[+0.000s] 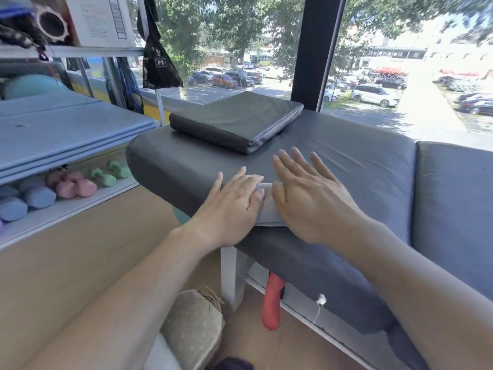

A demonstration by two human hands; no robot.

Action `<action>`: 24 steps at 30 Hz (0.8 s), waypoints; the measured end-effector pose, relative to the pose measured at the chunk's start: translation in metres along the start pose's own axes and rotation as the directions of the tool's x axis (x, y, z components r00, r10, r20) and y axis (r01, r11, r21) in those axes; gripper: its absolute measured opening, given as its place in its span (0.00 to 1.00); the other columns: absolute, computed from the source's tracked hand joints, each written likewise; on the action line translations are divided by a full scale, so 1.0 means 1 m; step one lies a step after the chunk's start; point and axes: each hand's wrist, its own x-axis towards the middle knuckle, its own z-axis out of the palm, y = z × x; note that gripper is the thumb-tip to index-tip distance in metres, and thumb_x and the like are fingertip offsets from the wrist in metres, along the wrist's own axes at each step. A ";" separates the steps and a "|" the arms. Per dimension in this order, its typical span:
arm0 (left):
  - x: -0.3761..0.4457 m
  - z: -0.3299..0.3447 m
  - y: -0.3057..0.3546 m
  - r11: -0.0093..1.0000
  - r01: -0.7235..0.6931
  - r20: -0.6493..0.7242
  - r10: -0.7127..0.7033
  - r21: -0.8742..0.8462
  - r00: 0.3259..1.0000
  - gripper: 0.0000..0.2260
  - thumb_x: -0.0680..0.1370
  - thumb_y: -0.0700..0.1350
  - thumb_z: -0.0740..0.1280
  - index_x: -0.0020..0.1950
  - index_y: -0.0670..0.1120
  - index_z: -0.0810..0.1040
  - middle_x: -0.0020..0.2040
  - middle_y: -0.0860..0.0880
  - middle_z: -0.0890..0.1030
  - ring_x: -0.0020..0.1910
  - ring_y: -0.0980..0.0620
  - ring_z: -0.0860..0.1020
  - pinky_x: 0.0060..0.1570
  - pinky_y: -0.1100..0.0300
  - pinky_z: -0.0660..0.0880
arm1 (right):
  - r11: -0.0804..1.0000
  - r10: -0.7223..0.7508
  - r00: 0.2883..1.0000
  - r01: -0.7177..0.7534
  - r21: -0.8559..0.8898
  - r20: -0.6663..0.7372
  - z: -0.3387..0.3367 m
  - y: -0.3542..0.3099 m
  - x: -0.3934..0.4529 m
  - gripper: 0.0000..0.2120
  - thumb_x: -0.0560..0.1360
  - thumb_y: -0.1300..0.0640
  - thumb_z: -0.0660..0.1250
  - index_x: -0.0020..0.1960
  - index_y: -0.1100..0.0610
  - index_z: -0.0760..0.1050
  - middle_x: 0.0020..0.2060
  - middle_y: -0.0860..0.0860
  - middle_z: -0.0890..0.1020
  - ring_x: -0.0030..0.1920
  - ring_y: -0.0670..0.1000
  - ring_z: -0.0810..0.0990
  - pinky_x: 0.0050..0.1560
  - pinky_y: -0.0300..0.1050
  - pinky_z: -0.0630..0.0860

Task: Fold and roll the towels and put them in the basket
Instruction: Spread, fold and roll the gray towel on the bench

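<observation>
- Grey towel (pixel 267 206) lies folded or partly rolled into a narrow strip near the front edge of the dark padded surface (pixel 346 166); only a thin band of it shows between the two hands.
- Left hand (pixel 234 206) rests palm down on the towel's left side, fingers straight and close together, their tips pressing the cloth; the grip is flat and holds nothing.
- Right hand (pixel 306 198) lies palm down on the towel's right side, fingers spread wide and stretched past the towel's far edge onto the surface; this grip too is flat, with nothing clasped.
- Both bare forearms reach in from the bottom of the view to meet at the towel.
- Beyond the towel, further back on the surface, sits a dark square cushion (pixel 237 121).
- Left of the towel stands a shelf unit (pixel 72 206) with blue mats and pink, green and blue dumbbells (pixel 76 184).
- Below the towel, on the floor, stands a beige woven basket (pixel 193 327); whether it holds anything cannot be told.
- Under the surface, below and right of the towel, hangs a red object (pixel 272 303).
- Behind the cushion a large window (pixel 400 62) shows trees and parked cars.
</observation>
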 end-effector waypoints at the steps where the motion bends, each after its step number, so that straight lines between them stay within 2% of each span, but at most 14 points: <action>1: 0.000 0.000 -0.001 1.000 -0.010 0.009 0.010 0.000 1.000 0.23 0.85 0.53 0.43 0.80 0.51 0.61 0.80 0.57 0.61 0.81 0.59 0.47 0.79 0.48 0.40 | 0.999 -0.028 0.998 0.029 0.013 -0.054 0.006 -0.008 0.001 0.28 0.85 0.49 0.42 0.83 0.58 0.47 0.83 0.51 0.48 0.82 0.50 0.41 0.80 0.49 0.38; 5: -0.002 0.001 -0.003 1.000 -0.019 0.023 0.019 -0.019 1.000 0.22 0.86 0.52 0.43 0.79 0.56 0.59 0.79 0.61 0.61 0.81 0.60 0.46 0.79 0.47 0.38 | 0.990 -0.041 0.999 0.042 0.132 -0.007 0.030 -0.013 0.002 0.27 0.86 0.49 0.42 0.83 0.56 0.47 0.82 0.50 0.53 0.82 0.50 0.46 0.81 0.49 0.42; 10: -0.001 0.002 -0.004 1.000 -0.005 0.012 0.005 -0.019 1.000 0.22 0.86 0.54 0.44 0.80 0.55 0.58 0.80 0.61 0.60 0.80 0.61 0.44 0.79 0.47 0.36 | 0.984 -0.045 0.997 0.035 0.177 0.055 0.032 -0.003 0.003 0.27 0.86 0.47 0.42 0.83 0.52 0.44 0.82 0.45 0.49 0.82 0.46 0.45 0.80 0.46 0.41; 13: -0.003 0.003 -0.004 1.000 0.026 0.013 -0.026 -0.005 1.000 0.23 0.86 0.55 0.45 0.80 0.53 0.59 0.80 0.59 0.60 0.81 0.61 0.43 0.78 0.47 0.36 | 0.978 0.013 0.990 -0.042 0.203 0.143 0.027 0.014 0.002 0.28 0.85 0.43 0.41 0.83 0.49 0.43 0.82 0.42 0.48 0.81 0.44 0.44 0.80 0.44 0.41; 16: -0.006 0.000 -0.003 0.997 0.033 0.038 -0.030 -0.074 0.999 0.25 0.85 0.59 0.47 0.81 0.53 0.59 0.81 0.57 0.59 0.81 0.60 0.44 0.78 0.49 0.35 | 0.913 0.107 0.961 -0.197 0.357 0.257 0.017 0.045 0.001 0.30 0.84 0.38 0.45 0.83 0.45 0.47 0.81 0.40 0.52 0.81 0.44 0.48 0.77 0.40 0.43; 18: -0.008 -0.008 -0.002 0.987 0.032 0.044 -0.025 -0.156 0.999 0.26 0.84 0.62 0.52 0.81 0.53 0.59 0.81 0.56 0.60 0.80 0.61 0.46 0.78 0.51 0.35 | 0.829 0.085 0.956 -0.224 0.512 0.281 0.011 0.061 -0.003 0.31 0.80 0.34 0.55 0.81 0.41 0.57 0.77 0.37 0.62 0.79 0.43 0.58 0.76 0.39 0.52; 20: -0.010 -0.015 0.000 0.961 0.056 0.032 -0.049 -0.272 0.998 0.28 0.82 0.62 0.60 0.80 0.54 0.61 0.79 0.56 0.64 0.79 0.59 0.51 0.79 0.54 0.40 | 0.724 0.047 0.971 -0.195 0.662 0.234 0.007 0.069 -0.009 0.31 0.72 0.33 0.66 0.73 0.39 0.70 0.66 0.32 0.74 0.68 0.38 0.73 0.69 0.37 0.67; 21: -0.012 -0.018 0.000 0.941 0.074 0.026 -0.070 -0.329 0.997 0.30 0.79 0.62 0.64 0.79 0.55 0.62 0.77 0.57 0.67 0.78 0.57 0.53 0.79 0.52 0.45 | 0.691 0.040 0.981 -0.165 0.703 0.191 0.006 0.072 -0.012 0.30 0.68 0.35 0.71 0.69 0.39 0.74 0.61 0.34 0.79 0.61 0.37 0.78 0.64 0.37 0.73; 23: -0.014 -0.021 -0.004 0.909 0.072 0.007 -0.075 -0.410 0.997 0.33 0.74 0.63 0.72 0.76 0.59 0.66 0.72 0.58 0.72 0.76 0.53 0.62 0.76 0.51 0.60 | 0.661 0.040 0.993 -0.107 0.742 0.108 0.004 0.075 -0.014 0.28 0.64 0.42 0.78 0.63 0.41 0.78 0.55 0.40 0.82 0.53 0.38 0.81 0.56 0.36 0.79; 24: -0.016 -0.022 -0.005 0.891 0.059 0.005 -0.064 -0.451 0.998 0.33 0.71 0.61 0.75 0.74 0.60 0.68 0.68 0.58 0.74 0.71 0.56 0.69 0.72 0.53 0.68 | 0.650 0.035 0.997 -0.079 0.756 0.074 0.003 0.076 -0.014 0.29 0.62 0.44 0.81 0.62 0.41 0.78 0.55 0.41 0.82 0.52 0.40 0.81 0.53 0.35 0.79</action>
